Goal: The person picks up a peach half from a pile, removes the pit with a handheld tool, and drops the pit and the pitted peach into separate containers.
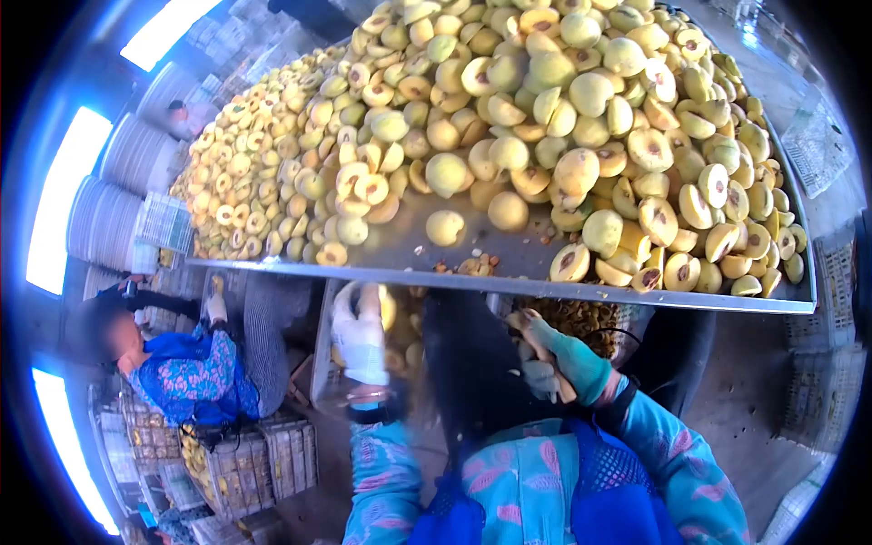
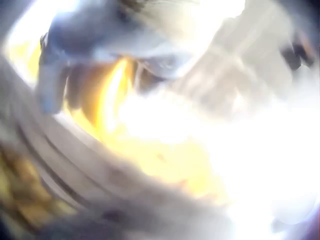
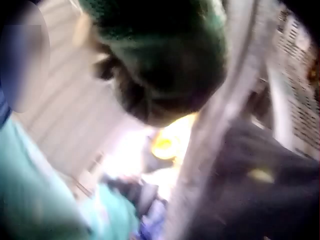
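In the head view, the left hand (image 1: pixel 361 334), in a white glove, is just below the tray's front edge with a yellow fruit piece (image 1: pixel 388 309) at its fingers. The left wrist view is blurred; gloved fingers curve around a yellow-orange fruit piece (image 2: pixel 112 97). The right hand (image 1: pixel 577 359), in a teal and grey glove, grips a light wooden tool (image 1: pixel 542 343) above the lap; its working end is unclear. In the right wrist view, the dark glove (image 3: pixel 160 65) hides most of the tool.
A metal tray (image 1: pixel 581 292) heaped with halved and whole yellow-green fruit spans the front. Below it, a crate (image 1: pixel 627 318) with brown bits stands by the right leg, and more fruit lies by the left hand. Another person (image 1: pixel 195 372) sits at left near filled crates (image 1: pixel 263 463).
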Tool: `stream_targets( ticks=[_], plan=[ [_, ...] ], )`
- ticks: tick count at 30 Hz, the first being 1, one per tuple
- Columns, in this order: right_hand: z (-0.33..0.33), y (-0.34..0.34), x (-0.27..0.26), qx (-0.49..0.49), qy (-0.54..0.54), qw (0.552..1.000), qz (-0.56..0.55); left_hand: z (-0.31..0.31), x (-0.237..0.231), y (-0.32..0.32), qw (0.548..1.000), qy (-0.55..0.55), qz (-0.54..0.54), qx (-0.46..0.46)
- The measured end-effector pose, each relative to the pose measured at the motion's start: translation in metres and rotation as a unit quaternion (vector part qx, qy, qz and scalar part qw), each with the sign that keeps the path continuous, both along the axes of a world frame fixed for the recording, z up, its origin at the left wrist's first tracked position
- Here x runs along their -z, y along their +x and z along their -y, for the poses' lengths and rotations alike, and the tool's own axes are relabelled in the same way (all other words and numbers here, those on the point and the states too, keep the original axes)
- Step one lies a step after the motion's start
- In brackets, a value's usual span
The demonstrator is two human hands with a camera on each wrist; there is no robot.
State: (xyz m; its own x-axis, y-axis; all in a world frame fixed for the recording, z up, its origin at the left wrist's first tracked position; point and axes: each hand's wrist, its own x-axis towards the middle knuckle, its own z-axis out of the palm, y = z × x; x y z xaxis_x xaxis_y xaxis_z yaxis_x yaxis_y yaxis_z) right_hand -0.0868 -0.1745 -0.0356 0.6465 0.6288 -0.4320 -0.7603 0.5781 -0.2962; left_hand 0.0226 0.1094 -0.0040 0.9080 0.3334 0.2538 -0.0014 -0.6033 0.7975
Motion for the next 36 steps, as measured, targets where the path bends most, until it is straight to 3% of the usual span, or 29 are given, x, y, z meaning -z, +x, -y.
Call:
stream_targets(
  ticks=[1,2,3,5,6,7,8,9,10,11,12,13,14,15,17,19,21,24,25,27,28,29,31,33,35,36],
  plan=[
    [0.002,-0.005,0.041,0.024,-0.002,0.995,-0.102,0.002,-0.011,0.004,0.920,0.386,-0.023,-0.059],
    [-0.006,-0.009,0.063,0.011,-0.117,0.984,-0.136,0.015,-0.024,0.015,0.932,0.361,-0.020,0.017],
    [-0.011,-0.008,0.055,0.016,-0.121,0.983,-0.140,0.029,-0.033,0.036,0.939,0.332,-0.019,0.090],
    [-0.034,-0.003,0.021,0.042,-0.196,0.979,-0.021,0.068,-0.009,0.077,0.914,0.365,0.043,0.169],
    [-0.034,0.000,0.006,0.042,-0.237,0.968,0.076,0.085,-0.003,0.097,0.884,0.400,-0.042,0.237],
    [-0.029,0.003,-0.007,0.048,-0.240,0.966,0.081,0.095,0.004,0.113,0.839,0.433,-0.127,0.304],
    [-0.021,0.009,-0.019,0.046,-0.265,0.957,0.109,0.090,0.021,0.130,0.841,0.419,-0.086,0.331],
    [-0.015,0.012,-0.026,0.044,-0.289,0.947,0.133,0.091,0.001,0.135,0.816,0.427,-0.133,0.366],
    [-0.013,0.012,-0.026,0.054,-0.289,0.947,0.132,0.091,-0.017,0.130,0.872,0.262,-0.193,0.367],
    [-0.012,0.013,-0.026,0.087,-0.307,0.935,0.153,0.085,-0.027,0.122,0.897,0.090,-0.249,0.353],
    [-0.013,0.013,-0.023,0.117,-0.324,0.923,0.173,0.067,-0.012,0.126,0.864,-0.196,-0.297,0.357],
    [-0.018,0.012,-0.021,0.145,-0.338,0.910,0.188,0.067,-0.016,0.106,0.803,-0.368,-0.271,0.382],
    [-0.024,0.020,-0.012,0.154,-0.435,0.844,0.272,0.067,-0.013,0.086,0.769,-0.429,-0.246,0.404],
    [-0.029,0.024,-0.013,0.148,-0.435,0.846,0.271,0.071,-0.010,0.068,0.732,-0.490,-0.213,0.423],
    [-0.037,0.035,-0.018,0.209,-0.593,0.663,0.405,0.094,-0.018,0.035,0.747,-0.507,-0.190,0.386],
    [-0.040,0.040,-0.020,0.216,-0.590,0.658,0.414,0.105,-0.014,0.020,0.772,-0.477,-0.193,0.374],
    [-0.039,0.040,-0.021,0.200,-0.608,0.652,0.406,0.115,-0.007,0.010,0.846,-0.370,-0.119,0.365],
    [-0.040,0.038,-0.012,0.225,-0.612,0.642,0.403,0.130,-0.020,-0.005,0.832,-0.427,-0.124,0.332],
    [-0.041,0.037,-0.012,0.227,-0.613,0.642,0.402,0.134,-0.020,-0.007,0.831,-0.426,-0.125,0.334],
    [-0.042,0.034,-0.013,0.205,-0.598,0.674,0.382,0.140,-0.017,-0.012,0.904,-0.284,-0.014,0.319],
    [-0.048,0.031,-0.009,0.204,-0.598,0.674,0.382,0.142,-0.010,-0.009,0.913,-0.285,-0.020,0.289],
    [-0.058,0.027,-0.003,0.235,-0.574,0.693,0.367,0.144,-0.007,-0.014,0.914,-0.286,-0.021,0.287],
    [-0.062,0.024,-0.007,0.266,-0.550,0.706,0.358,0.151,-0.006,-0.017,0.872,-0.408,-0.042,0.267],
    [-0.060,0.014,-0.015,0.257,-0.449,0.811,0.273,0.149,-0.013,-0.015,0.871,-0.387,-0.079,0.291],
    [-0.053,0.010,-0.022,0.257,-0.414,0.830,0.273,0.143,-0.015,-0.017,0.870,-0.365,-0.120,0.309],
    [-0.048,0.009,-0.028,0.214,-0.292,0.910,0.201,0.142,-0.016,-0.014,0.870,-0.342,-0.122,0.334]
  ],
)
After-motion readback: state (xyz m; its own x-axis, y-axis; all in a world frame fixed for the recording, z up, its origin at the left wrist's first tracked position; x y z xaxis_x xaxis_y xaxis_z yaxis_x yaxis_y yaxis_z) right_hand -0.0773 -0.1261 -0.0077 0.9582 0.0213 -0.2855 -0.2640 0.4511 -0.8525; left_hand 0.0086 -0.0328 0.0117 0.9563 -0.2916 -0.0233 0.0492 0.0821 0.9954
